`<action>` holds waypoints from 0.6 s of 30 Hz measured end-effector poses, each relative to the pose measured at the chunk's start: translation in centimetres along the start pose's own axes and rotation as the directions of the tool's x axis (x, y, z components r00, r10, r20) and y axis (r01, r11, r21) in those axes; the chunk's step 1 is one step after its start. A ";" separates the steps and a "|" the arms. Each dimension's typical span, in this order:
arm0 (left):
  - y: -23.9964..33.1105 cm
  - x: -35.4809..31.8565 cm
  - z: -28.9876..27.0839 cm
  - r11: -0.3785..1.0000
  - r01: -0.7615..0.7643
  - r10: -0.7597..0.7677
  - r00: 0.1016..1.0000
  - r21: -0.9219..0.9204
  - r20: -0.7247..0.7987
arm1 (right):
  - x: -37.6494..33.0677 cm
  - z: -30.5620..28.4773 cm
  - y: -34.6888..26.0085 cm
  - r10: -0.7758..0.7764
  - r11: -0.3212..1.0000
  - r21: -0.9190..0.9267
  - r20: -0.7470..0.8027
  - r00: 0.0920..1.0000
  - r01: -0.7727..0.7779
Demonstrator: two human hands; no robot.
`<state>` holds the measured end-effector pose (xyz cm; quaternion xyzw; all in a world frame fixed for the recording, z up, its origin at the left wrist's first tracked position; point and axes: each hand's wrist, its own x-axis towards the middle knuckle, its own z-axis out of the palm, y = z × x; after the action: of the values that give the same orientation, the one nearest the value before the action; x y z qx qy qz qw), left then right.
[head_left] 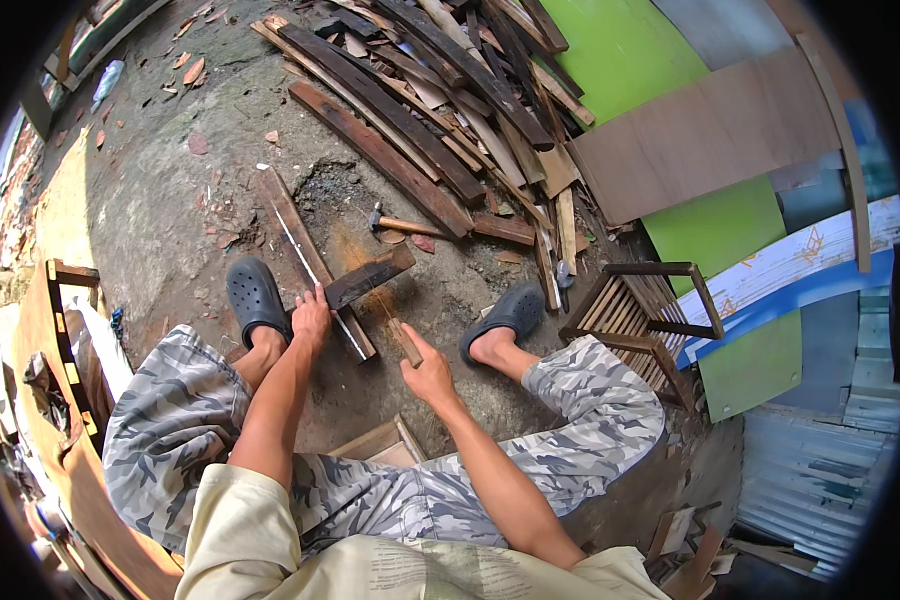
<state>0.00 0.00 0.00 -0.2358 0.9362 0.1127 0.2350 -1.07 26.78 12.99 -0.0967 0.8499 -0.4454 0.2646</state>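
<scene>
Between two clogs (253,290), the left hand (312,316) holds one dark board (372,277), the right hand (429,374) one wooden handle (406,343).

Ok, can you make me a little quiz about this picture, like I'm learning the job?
1. Which hand is at the near end of the short dark board?
2. True or false: the right hand is gripping the hammer.
3. Pick one. The shoes are:
A) red boots
B) dark grey clogs with holes
C) white sneakers

Key:
1. The left hand.
2. False. The hammer lies on the ground; the right hand holds a wooden piece.
3. B.
</scene>
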 end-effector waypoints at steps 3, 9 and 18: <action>0.7 -2.4 3.4 0.999 -0.018 0.018 1.000 -0.033 -0.002 | -4.3 -3.2 -1.3 0.072 0.996 -0.047 0.053 0.996 -0.070; -0.2 -0.8 2.0 0.999 -0.031 0.031 0.999 0.018 -0.020 | -8.4 -5.5 -5.7 0.076 0.997 -0.017 0.039 0.996 -0.076; 0.2 -1.5 1.6 1.000 0.000 0.000 1.000 0.000 -0.002 | -2.8 -2.6 -3.3 0.039 0.999 -0.035 0.048 0.998 -0.037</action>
<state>1.64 1.28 -0.63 -0.2362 0.9364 0.1125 0.2340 -0.33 27.85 17.90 -0.0960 0.8523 -0.4232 0.2920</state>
